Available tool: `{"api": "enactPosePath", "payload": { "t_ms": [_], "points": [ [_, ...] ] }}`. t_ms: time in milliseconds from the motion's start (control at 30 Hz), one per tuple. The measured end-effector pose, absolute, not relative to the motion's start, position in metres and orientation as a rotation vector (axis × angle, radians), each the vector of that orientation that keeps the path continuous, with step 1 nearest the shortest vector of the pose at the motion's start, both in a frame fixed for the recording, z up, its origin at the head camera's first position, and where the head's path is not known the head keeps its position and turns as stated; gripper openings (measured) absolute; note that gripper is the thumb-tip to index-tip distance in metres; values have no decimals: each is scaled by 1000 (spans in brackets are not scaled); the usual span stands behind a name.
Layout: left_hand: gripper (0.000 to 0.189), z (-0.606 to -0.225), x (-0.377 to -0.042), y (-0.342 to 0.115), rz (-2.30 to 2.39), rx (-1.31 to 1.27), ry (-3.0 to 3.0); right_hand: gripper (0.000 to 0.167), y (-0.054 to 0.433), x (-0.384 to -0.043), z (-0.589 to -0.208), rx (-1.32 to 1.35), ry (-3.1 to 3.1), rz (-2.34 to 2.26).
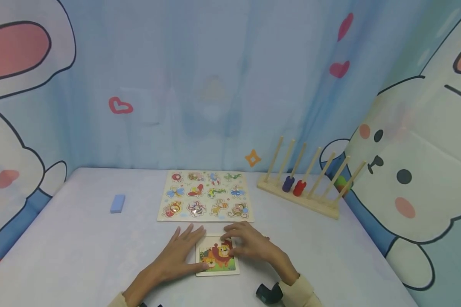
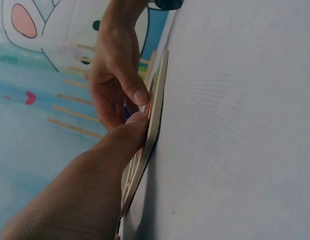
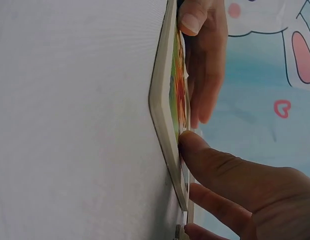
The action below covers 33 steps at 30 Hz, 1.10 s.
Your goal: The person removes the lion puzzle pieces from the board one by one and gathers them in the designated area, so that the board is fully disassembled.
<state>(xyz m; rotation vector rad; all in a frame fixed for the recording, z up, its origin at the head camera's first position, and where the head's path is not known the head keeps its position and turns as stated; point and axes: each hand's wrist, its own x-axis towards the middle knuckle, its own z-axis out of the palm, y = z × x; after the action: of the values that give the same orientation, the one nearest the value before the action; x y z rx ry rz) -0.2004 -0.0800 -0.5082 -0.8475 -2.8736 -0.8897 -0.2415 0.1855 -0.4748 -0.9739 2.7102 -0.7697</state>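
1. Head view is showing the lion board [image 1: 217, 259] lying on the table [image 1: 80, 256], with its pale border around a bright picture. It is sitting between the two hands.

2. The left hand [image 1: 176, 256] is covering the left edge of this board. Its fingers are stretching nearly straight and a little apart, and the thumb is resting on the lower left part of the picture. This hand is not closing around anything.

3. The right hand [image 1: 249, 243] is working at the upper right corner. Its fingers are bending, and the thumb is touching the right side of the picture. A gap is showing between thumb and fingers in the right wrist view; whether they are gripping the edge, I cannot tell.

4. Just beyond, the animal board [image 1: 205, 197] is lying with twelve small creatures in three rows.

5. Farther to the right, a rack [image 1: 319, 207] is standing with seven pegs; blue beads [image 1: 288, 184] and red beads [image 1: 299, 188] are sitting on two neighbouring pegs.

6. Well apart on the left, a blue block [image 1: 117, 204] is lying.

7. Behind everything, a blue curtain [image 1: 207, 106] is hanging, showing hearts and white cartoon animals.
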Motion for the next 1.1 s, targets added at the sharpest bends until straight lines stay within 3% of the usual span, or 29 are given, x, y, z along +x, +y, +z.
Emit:
{"api": "enactPosePath", "payload": {
  "t_ms": [533,1100],
  "points": [
    [49,-509,-202,-83,-825,-1050,-2792,30,186,-241,-476,-1017,2689,-783],
    [46,-509,-201,-84,-839,-1069,-2769,22,185,-236,-477,-977,2653,-919]
  ]
}}
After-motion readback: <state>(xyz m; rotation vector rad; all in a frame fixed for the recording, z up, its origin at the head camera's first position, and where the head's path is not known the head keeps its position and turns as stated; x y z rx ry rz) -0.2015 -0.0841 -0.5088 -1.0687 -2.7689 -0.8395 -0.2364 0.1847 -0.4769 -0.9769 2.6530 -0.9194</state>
